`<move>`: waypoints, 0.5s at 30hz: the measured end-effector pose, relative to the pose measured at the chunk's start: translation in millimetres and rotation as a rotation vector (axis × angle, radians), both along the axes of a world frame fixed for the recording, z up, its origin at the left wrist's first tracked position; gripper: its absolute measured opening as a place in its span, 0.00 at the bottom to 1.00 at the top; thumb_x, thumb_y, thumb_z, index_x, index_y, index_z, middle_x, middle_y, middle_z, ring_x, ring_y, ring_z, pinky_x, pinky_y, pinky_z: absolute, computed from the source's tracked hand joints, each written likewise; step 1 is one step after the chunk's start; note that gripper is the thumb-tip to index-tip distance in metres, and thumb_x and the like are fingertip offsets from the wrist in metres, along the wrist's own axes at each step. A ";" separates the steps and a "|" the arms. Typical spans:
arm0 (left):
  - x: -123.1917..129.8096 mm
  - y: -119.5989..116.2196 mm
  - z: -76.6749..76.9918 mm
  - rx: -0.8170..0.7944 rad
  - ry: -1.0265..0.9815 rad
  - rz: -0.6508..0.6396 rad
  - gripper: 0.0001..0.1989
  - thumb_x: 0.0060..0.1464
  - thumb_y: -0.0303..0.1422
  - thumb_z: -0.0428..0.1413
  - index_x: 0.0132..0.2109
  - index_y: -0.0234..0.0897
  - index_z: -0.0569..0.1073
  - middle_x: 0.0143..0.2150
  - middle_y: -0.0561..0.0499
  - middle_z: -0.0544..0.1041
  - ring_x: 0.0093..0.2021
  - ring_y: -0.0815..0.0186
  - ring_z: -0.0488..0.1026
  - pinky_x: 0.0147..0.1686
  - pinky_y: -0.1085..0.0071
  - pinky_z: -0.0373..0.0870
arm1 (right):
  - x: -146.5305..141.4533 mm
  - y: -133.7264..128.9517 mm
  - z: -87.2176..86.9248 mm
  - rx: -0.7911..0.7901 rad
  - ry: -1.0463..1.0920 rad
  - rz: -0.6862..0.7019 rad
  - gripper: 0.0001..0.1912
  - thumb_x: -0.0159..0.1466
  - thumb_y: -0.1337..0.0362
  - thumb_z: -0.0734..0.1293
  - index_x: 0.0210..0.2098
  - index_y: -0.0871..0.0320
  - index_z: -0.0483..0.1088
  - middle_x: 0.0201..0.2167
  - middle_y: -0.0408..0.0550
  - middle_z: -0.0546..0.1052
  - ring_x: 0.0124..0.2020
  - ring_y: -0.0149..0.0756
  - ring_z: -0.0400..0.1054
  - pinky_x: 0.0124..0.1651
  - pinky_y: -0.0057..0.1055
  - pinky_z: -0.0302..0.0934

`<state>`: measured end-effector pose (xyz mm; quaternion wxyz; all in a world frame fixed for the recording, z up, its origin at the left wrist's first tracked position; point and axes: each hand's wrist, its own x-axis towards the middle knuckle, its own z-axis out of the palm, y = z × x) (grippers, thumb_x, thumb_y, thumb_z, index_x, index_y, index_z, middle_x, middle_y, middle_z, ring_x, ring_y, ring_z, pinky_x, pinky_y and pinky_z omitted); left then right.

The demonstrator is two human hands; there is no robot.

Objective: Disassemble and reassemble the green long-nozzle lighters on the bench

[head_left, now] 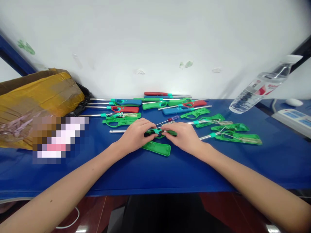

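Both hands meet over an opened green gas lighter (157, 132) at the middle of the blue table. My left hand (134, 137) is closed on its left part, and the metal tube sticks out beyond the fingers. My right hand (184, 136) pinches at the teal and black parts inside; the fingers hide the exact grip. A loose green shell half (157, 149) lies just in front of the hands. Behind them rests a screwdriver (173, 118) with a purple handle. Opened green lighters (239, 137) with wires and inner parts showing lie to the right.
Closed lighters in red (125, 109), blue (173, 110) and green lie along the wall. Another opened green lighter (121, 121) is at the left. A taped cardboard box (41, 106) stands far left. At the right are a tilted water bottle (261, 85) and a white power strip (295, 119).
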<state>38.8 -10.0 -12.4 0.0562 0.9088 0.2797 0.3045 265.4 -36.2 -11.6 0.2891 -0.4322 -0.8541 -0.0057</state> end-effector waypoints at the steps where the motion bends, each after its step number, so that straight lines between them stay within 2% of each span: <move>1: -0.2 0.0 0.3 0.013 0.008 0.007 0.08 0.59 0.33 0.59 0.45 0.36 0.74 0.40 0.46 0.78 0.42 0.60 0.73 0.44 0.64 0.70 | 0.0 0.0 -0.6 -0.002 0.011 -0.001 0.07 0.64 0.67 0.69 0.40 0.53 0.78 0.37 0.44 0.83 0.37 0.40 0.78 0.38 0.33 0.68; 8: -1.9 0.5 3.1 0.081 0.007 0.044 0.07 0.58 0.33 0.59 0.43 0.36 0.76 0.38 0.46 0.79 0.41 0.60 0.73 0.44 0.63 0.70 | -0.7 -0.3 -2.1 -0.017 0.114 0.046 0.07 0.64 0.69 0.68 0.37 0.53 0.77 0.35 0.41 0.83 0.34 0.36 0.78 0.37 0.29 0.68; 15: -1.8 0.7 1.3 0.052 0.017 0.045 0.09 0.61 0.35 0.58 0.45 0.35 0.76 0.41 0.45 0.80 0.43 0.59 0.74 0.45 0.61 0.70 | -1.3 0.0 0.4 -0.060 0.184 0.057 0.07 0.63 0.69 0.68 0.37 0.53 0.78 0.34 0.40 0.83 0.33 0.35 0.78 0.38 0.29 0.70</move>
